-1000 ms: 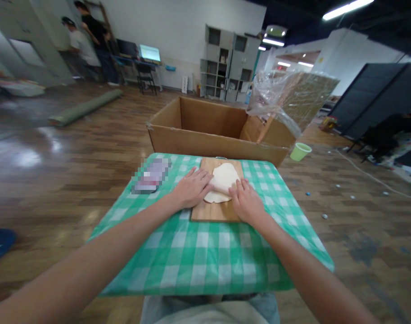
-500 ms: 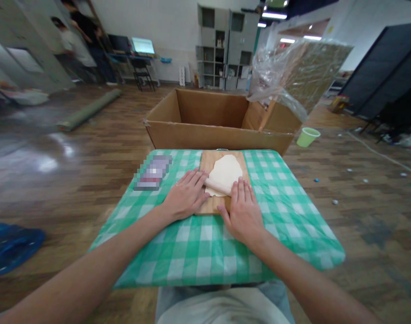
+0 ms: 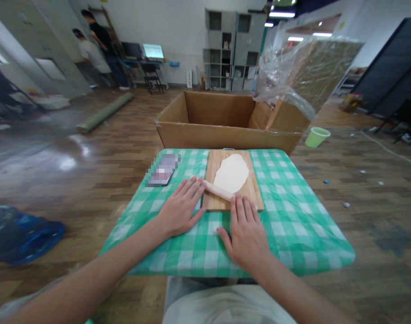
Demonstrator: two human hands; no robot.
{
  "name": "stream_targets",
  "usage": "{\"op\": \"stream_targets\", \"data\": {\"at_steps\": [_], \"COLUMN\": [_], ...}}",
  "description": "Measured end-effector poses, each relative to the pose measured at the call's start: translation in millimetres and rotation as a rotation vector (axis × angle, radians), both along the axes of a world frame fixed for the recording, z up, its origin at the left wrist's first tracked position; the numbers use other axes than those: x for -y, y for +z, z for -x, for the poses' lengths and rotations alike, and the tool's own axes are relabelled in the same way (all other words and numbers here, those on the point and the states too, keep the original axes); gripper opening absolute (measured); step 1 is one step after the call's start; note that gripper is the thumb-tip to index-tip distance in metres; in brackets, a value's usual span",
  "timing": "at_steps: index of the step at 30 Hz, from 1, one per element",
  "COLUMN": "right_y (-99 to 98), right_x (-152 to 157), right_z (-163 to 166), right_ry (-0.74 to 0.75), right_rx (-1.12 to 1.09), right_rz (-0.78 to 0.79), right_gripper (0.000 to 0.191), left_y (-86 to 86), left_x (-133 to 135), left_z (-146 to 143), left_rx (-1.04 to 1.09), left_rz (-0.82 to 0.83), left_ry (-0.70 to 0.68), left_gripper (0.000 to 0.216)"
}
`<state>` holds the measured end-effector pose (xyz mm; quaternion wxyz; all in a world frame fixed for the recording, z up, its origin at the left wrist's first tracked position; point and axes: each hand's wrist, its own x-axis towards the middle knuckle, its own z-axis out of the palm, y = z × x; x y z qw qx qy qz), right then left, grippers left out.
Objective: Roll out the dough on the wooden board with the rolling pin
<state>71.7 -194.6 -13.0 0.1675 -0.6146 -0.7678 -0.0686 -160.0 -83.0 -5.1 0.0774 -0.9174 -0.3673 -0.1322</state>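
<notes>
Pin (image 3: pixel 219 191) lies crosswise (right end nearer).

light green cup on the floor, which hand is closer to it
Right. The right hand lies flat, down-left of the light green plastic cup; the left hand lies farther left, past the wooden board.

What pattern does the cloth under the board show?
The cloth under the board has green and white checks; the head view shows it best.
</notes>
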Motion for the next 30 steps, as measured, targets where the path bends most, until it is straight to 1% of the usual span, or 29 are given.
{"op": "stream_targets", "data": {"at_steps": [2, 4, 6, 8, 10, 12, 14, 16, 17, 19, 21, 22, 24, 26, 28, 30], "right_y": [-0.5, -1.0, -1.0, -0.3, 1.5, 4.1, 6.3, 7.0, 6.6, 4.5, 1.0, -0.9, -4.8, -8.4, -11.4, -13.8], "right_x": [6, 7, 3, -7, -22, -36, -44, -42, -38, -27, -15, -11, -7, -13, -25, -41], "right_z": [-1, -3, -6, -10, -13, -17, -24, -39, -50, -81, -119, -139, -176, -204, -220, -226], "right_ry": [0.021, 0.040, 0.064, 0.065, 0.032, 0.013, 0.041, 0.083, 0.095, 0.095, 0.045, 0.004, -0.087, -0.163, -0.227, -0.280], "right_rx": [0.004, 0.001, -0.008, -0.003, 0.033, 0.083, 0.106, 0.089, 0.072, 0.038, 0.006, -0.025, -0.095, -0.135, -0.138, -0.107], "right_rz": [-0.027, -0.060, -0.085, -0.090, -0.075, -0.049, -0.031, -0.030, -0.032, -0.021, 0.005, 0.025, 0.049, 0.059, 0.079, 0.118], "right_gripper": [0.082, 0.072, 0.056, 0.043, 0.036, 0.027, 0.012, 0.004, 0.004, 0.006, 0.013, 0.016, 0.019, 0.021, 0.023, 0.024], "left_y": [-0.5, 1.7, 8.2, 19.1, 33.3, 48.4, 60.9, 67.4, 67.8, 63.5, 54.9, 50.2, 42.5, 38.5, 38.7, 41.9], "left_x": [4, 6, 3, -6, -24, -49, -80, -112, -126, -151, -168, -174, -182, -186, -188, -189], "left_z": [3, 4, 4, 0, -9, -24, -41, -58, -66, -80, -94, -100, -114, -125, -133, -138], "left_rx": [0.030, 0.079, 0.141, 0.216, 0.311, 0.417, 0.490, 0.495, 0.468, 0.389, 0.314, 0.287, 0.254, 0.233, 0.217, 0.207], "left_rz": [-0.001, 0.010, 0.036, 0.067, 0.101, 0.142, 0.202, 0.301, 0.368, 0.507, 0.606, 0.631, 0.647, 0.645, 0.642, 0.644], "left_ry": [0.000, -0.011, -0.042, -0.067, -0.048, 0.009, 0.090, 0.195, 0.251, 0.332, 0.374, 0.386, 0.412, 0.432, 0.439, 0.440], "left_gripper": [0.068, 0.060, 0.047, 0.036, 0.032, 0.031, 0.030, 0.028, 0.028, 0.029, 0.035, 0.039, 0.043, 0.042, 0.042, 0.043]}}
